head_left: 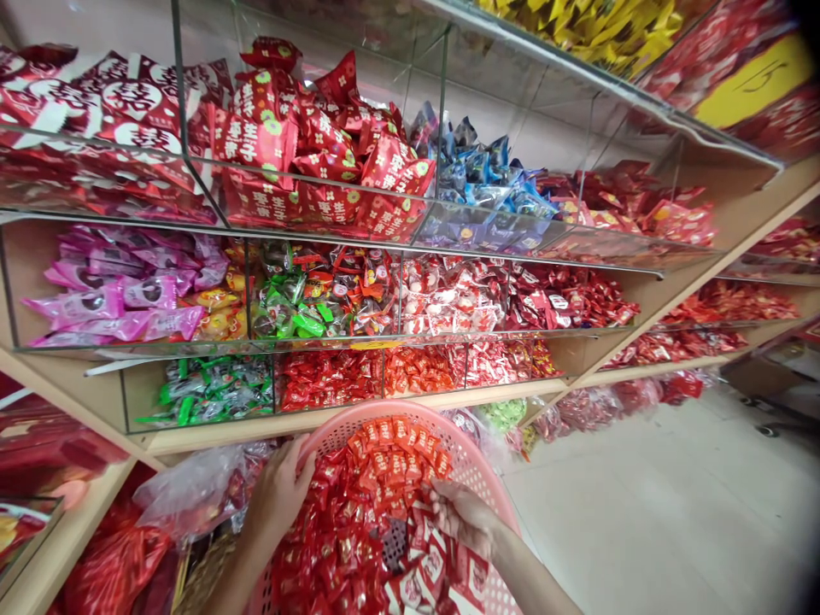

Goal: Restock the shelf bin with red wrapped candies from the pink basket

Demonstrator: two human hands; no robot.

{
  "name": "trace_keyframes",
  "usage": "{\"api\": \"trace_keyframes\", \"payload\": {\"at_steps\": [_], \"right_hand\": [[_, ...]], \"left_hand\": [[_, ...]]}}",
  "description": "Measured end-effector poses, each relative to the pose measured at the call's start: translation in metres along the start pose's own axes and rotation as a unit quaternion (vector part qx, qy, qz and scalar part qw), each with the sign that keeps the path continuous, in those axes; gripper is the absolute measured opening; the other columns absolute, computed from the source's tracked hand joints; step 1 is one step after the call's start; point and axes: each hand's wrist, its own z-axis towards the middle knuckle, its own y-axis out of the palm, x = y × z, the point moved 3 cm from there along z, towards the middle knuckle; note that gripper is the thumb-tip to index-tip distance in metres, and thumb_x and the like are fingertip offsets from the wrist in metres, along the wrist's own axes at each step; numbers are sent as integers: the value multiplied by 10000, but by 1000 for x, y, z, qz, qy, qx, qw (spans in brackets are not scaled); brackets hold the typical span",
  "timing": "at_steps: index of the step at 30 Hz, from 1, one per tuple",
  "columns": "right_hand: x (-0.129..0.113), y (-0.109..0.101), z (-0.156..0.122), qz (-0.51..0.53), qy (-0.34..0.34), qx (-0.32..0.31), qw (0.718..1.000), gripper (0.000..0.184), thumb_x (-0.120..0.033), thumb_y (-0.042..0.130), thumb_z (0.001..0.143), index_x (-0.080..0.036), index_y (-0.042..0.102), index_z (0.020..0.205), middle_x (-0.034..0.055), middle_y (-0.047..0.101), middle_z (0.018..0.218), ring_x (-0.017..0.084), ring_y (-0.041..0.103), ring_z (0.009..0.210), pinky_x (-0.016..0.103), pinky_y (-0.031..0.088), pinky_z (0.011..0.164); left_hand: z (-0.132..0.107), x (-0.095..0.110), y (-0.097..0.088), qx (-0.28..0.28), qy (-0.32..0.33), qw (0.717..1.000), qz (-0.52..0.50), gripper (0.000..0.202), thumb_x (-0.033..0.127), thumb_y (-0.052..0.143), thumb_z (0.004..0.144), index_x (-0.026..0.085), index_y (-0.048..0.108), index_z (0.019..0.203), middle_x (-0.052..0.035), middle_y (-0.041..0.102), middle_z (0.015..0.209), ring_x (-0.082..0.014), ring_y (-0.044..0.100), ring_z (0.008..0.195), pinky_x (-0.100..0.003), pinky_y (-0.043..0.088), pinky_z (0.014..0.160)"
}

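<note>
A pink perforated plastic basket point(496, 478) stands in front of me against the shelves. My left hand point(288, 470) is closed over its left rim, the thumb and fingers at the edge. Inside the basket lie orange-red wrapped candies point(390, 457) in the upper part and darker red wrapped candies point(339, 547) along the left. Red-and-white candy packets point(426, 572) fill the lower right, beside a bare patch of basket floor. My right hand point(465, 515) reaches in from the right, its fingers loosely curved and apart, touching the candies; nothing shows clearly in its grasp.
Shelves with clear dividers hold large red packets point(256, 128), blue packets point(493, 184), pink-purple packets point(121, 299), and green-wrapped candies point(218, 384). A wooden shelf edge point(224, 433) runs just behind the basket. Plastic bags point(185, 491) lie below left; tiled floor point(641, 504) stretches right.
</note>
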Motion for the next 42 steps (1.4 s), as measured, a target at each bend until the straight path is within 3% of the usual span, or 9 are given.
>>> {"api": "trace_keyframes", "payload": {"at_steps": [8,13,17,21,25,30,34,37,42], "right_hand": [[-4,0,4,-69,-15,41,997,226,-195,629,814,-116,570,611,-19,583,471,33,484,342,112,405,363],[-11,-2,2,-188,-63,84,976,342,-291,635,806,-142,540,513,-20,552,403,28,399,285,118,261,279],[-15,-1,2,-236,-99,101,961,382,-326,624,799,-161,509,473,-27,531,372,28,375,277,128,214,287],[-17,0,6,-289,-111,126,942,381,-363,596,799,-170,487,489,-29,528,377,31,359,274,147,215,306],[-17,-2,5,-340,-142,141,919,371,-486,558,777,-193,456,571,-24,569,443,80,467,340,173,284,340],[-15,-4,-4,-431,-223,139,863,442,-632,454,770,-220,391,622,-24,539,447,118,472,362,218,291,359],[-10,11,-13,-523,-322,44,788,403,-542,440,835,-195,435,629,-14,543,540,109,479,489,216,327,460],[-5,24,-12,-591,-353,-22,725,330,-427,440,866,-170,526,679,6,588,642,118,512,597,213,353,540],[-7,30,-3,-610,-345,-21,712,250,-344,437,862,-159,579,774,26,620,696,131,546,634,211,372,560]], "left_hand": [[0,1,-1,-2,1,1000,9,347,370,383,855,205,563,1101,-57,678,1037,-201,628,960,-322,496,849],[0,-2,1,-2,0,1000,5,358,380,379,854,192,569,1092,-66,677,1042,-212,626,968,-333,498,848],[0,-2,2,-3,3,1000,6,371,389,376,855,180,567,1095,-71,678,1034,-214,628,959,-333,501,837],[0,-2,1,3,4,1000,8,363,382,374,858,182,570,1089,-69,681,1029,-206,633,951,-321,501,837],[0,-1,0,3,7,1000,14,364,377,367,861,171,574,1078,-76,683,1027,-206,637,940,-324,504,825],[0,-1,1,2,10,1000,17,372,383,363,864,168,567,1088,-81,680,1038,-213,634,952,-334,505,825],[0,-2,2,5,11,1000,14,366,381,369,861,173,564,1090,-76,681,1032,-208,633,955,-326,502,835],[0,-2,2,3,8,1000,15,361,382,366,863,179,564,1087,-70,682,1029,-203,635,949,-319,502,833],[0,-2,1,-1,5,1000,22,362,381,367,861,176,565,1084,-72,680,1035,-205,635,948,-326,507,822]]}}
